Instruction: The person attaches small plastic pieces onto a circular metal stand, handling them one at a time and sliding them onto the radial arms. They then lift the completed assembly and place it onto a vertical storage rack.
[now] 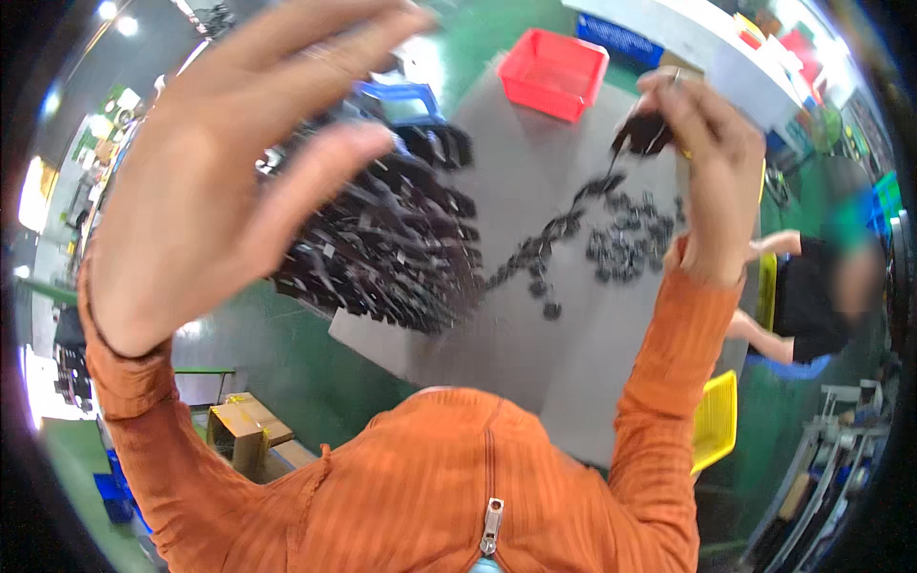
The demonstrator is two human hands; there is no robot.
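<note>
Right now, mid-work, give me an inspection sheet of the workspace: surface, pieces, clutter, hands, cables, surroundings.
Surface: grey table, partly covered.
Pieces: a large dark pile at left; a slanting line of dark pieces beside it; a loose cluster further right. Exact type too blurred to tell.
Clutter: red bin at the far end; yellow basket by the right edge.
Hands: left hand raised, open, blurred, nothing seen in it; right hand pinches a dark piece.
Cables: nothing seen.
Surroundings: green floor; cardboard box at lower left; another person in a black top at right.
</note>
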